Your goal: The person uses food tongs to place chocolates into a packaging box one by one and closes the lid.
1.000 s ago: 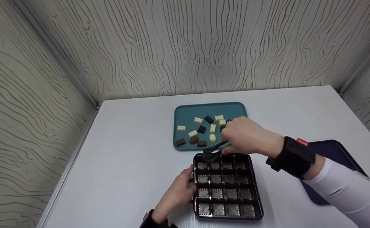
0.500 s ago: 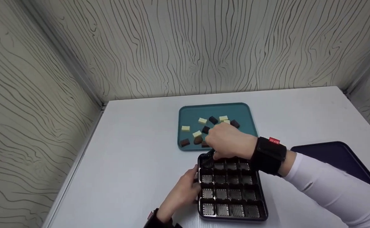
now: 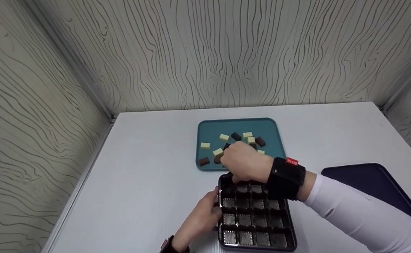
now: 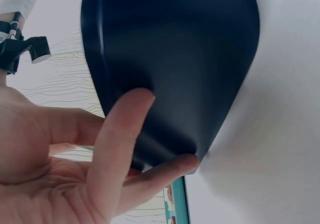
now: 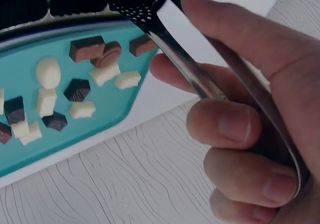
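Observation:
My right hand [image 3: 244, 161] grips dark metal tongs [image 5: 182, 59], the fingers curled round both arms in the right wrist view. Their perforated tip reaches into the far-left compartment of the chocolate box [image 3: 258, 248]; what lies between the tips is hidden. Dark dividers split this box into a grid of square compartments. Along its left wall lies my left hand [image 3: 205, 214], with fingertips against the smooth navy side [image 4: 175, 59] in the left wrist view. Just beyond the box, white and brown chocolates [image 5: 48, 73] are scattered on a teal tray [image 3: 207, 126].
At the right of the white table [image 3: 149, 168] lies a dark navy tray or lid [image 3: 360, 179], partly behind my right sleeve. Wood-patterned panels [image 3: 205, 56] stand at the back and sides of the table.
My right hand has moved left and nearer, from over the right of the teal tray to the box's far-left corner, lowering the tongs there. The left hand stays at the box's side.

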A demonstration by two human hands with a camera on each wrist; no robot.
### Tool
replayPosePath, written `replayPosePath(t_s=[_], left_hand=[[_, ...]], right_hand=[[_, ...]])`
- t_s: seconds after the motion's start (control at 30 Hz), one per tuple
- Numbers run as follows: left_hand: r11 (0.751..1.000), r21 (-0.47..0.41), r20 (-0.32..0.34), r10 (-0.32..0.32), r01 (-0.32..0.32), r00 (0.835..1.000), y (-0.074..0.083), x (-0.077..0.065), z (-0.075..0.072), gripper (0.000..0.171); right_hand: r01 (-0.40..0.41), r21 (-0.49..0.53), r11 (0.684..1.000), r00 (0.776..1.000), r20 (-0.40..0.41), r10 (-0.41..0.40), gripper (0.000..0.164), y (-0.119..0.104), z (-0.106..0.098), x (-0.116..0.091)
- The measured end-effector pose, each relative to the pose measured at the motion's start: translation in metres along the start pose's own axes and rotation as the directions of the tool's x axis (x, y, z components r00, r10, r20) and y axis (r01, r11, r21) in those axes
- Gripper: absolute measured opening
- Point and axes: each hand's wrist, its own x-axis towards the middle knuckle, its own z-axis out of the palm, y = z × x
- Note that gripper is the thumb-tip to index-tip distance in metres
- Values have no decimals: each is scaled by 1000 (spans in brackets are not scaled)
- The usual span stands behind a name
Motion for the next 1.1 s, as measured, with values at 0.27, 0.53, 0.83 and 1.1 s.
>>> replayPosePath(t_s=[0.27,0.53,0.83,1.1], left_hand=[[1000,8,8,9,-9,1000,4,2,3,64],[1000,12,2,0,0,1000,3,5,3,66],[1000,21,-13,0,1,1000,2,4,0,66],[1000,7,10,10,-10,1000,6,9,6,67]], right_hand=[[-124,189,974,987,-82,141,42,45,-16,-35],[-156,161,975,982,-81,171,51,66,15,-17],[-157,156,975,986,-37,165,39,63,31,17],[-179,165,970,984,31,177,38,69,42,23]])
